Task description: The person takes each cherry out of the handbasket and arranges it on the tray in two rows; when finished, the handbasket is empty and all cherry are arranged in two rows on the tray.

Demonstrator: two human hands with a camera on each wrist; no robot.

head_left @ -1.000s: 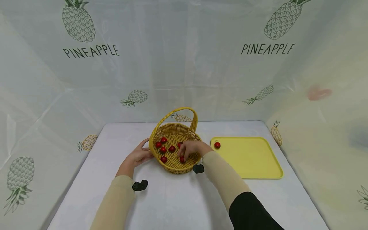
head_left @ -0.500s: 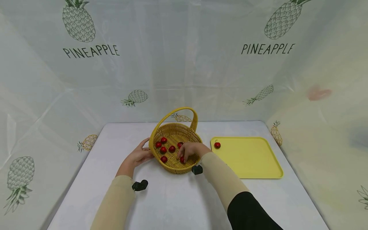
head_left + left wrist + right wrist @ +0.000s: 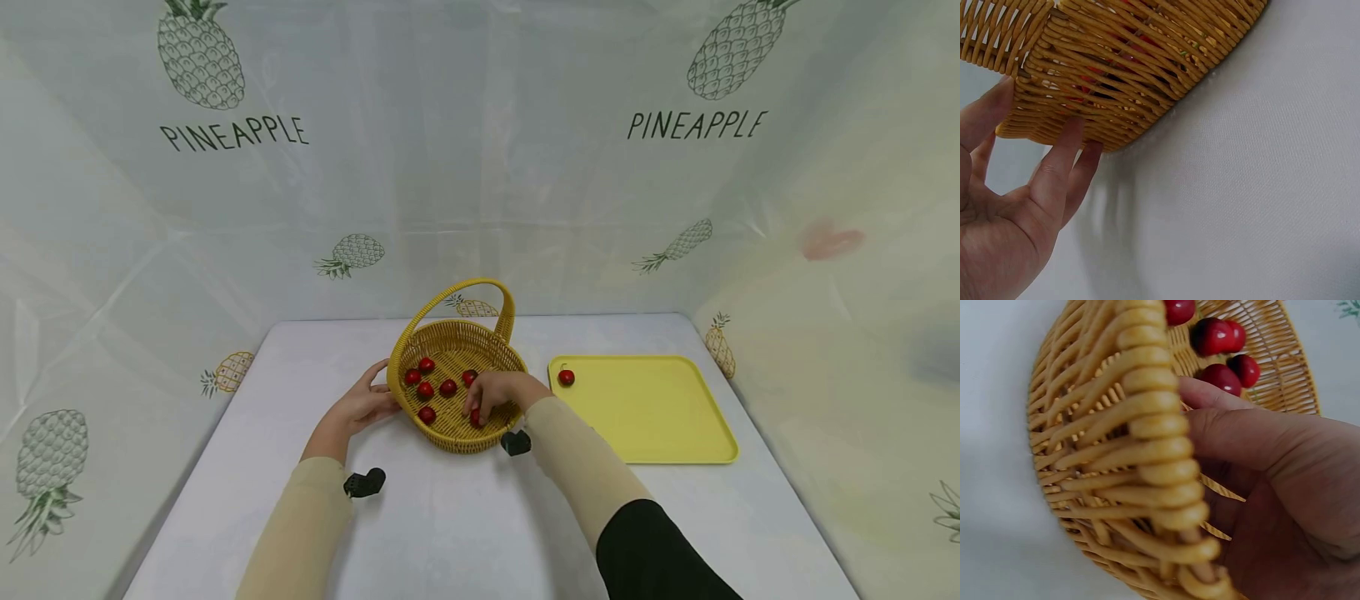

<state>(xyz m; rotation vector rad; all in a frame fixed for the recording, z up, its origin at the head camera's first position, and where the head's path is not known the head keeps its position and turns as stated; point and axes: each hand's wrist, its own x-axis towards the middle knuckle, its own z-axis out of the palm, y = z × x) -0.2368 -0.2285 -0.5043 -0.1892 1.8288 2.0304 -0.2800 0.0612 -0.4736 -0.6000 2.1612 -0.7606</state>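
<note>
Inside the basket [image 3: 461, 444], the right hand [image 3: 498, 392] pinches one cherry [image 3: 476, 417] near six others [image 3: 447, 387]; the left hand [image 3: 363, 407], fingers spread, touches the basket's outer left side. Rightward, a tray [image 3: 645, 408] bears another cherry [image 3: 566, 378].

"PINEAPPLE" [image 3: 234, 133] twice on backdrop [image 3: 457, 175]

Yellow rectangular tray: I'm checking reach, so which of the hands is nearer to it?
Right. The right hand reaches into the round yellow woven basket, left of the tray; the left hand touches the basket's left outer side, farther away.
</note>
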